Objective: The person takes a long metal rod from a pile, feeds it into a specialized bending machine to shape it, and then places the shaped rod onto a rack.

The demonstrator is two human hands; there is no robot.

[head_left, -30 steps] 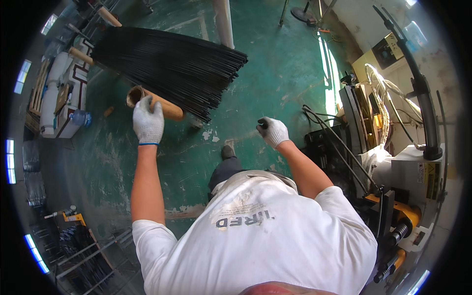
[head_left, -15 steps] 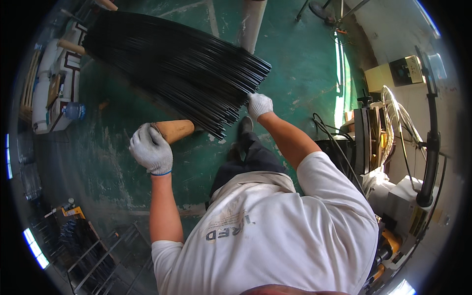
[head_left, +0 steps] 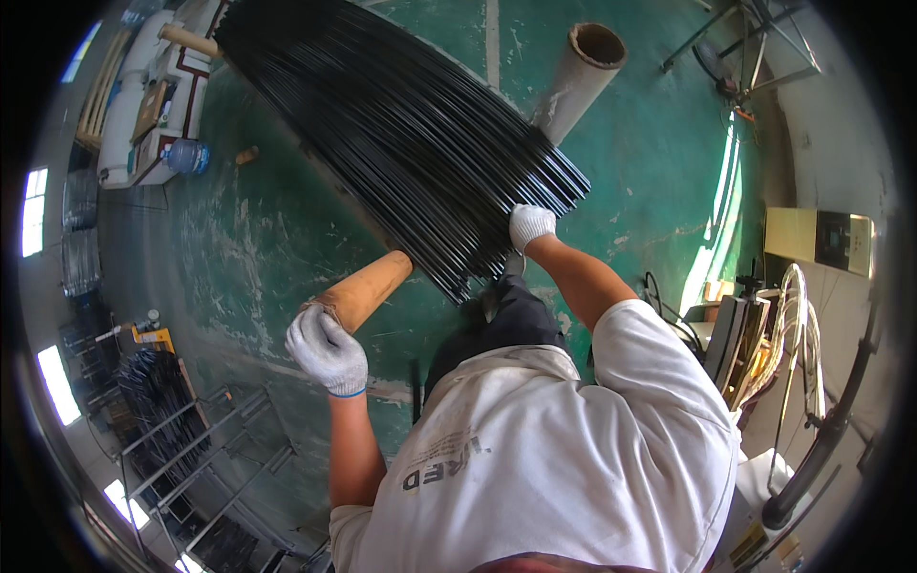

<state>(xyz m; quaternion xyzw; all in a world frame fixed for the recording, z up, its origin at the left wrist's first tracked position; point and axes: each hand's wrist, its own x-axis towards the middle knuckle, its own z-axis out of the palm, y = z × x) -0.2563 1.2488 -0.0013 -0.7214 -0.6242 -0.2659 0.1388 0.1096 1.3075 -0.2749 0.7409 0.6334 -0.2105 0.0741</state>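
At the far left, below a translucent blue plastic water jug (head_left: 187,156), a bundle of dark, thin lengths (head_left: 158,392) lies beside a rack of slim metal rails. Further right, the left hand (head_left: 327,353), in a white knitted glove with a blue cuff edge, has its fingers curled on the near end of a brown cardboard tube (head_left: 368,291); how far they reach inside is hidden. The tube is smooth and round, rough at its near rim, and lies slanted, its far end at the near edge of a broad stack of glossy black rods (head_left: 382,124). Whether it touches them there I cannot tell.

The rods are long, straight and slender, packed side by side, their ends uneven, above a scuffed green floor (head_left: 248,286). The right hand (head_left: 531,226), likewise gloved, is at those ends; I cannot tell whether it grips any or only rests on them.

The step in hand appears to be handling tube and rods together; a next move would call for a firm hold on the rim and care that the slick rods do not slide. Just past the right hand, a thick-walled grey tube (head_left: 578,86) stands hollow end up.
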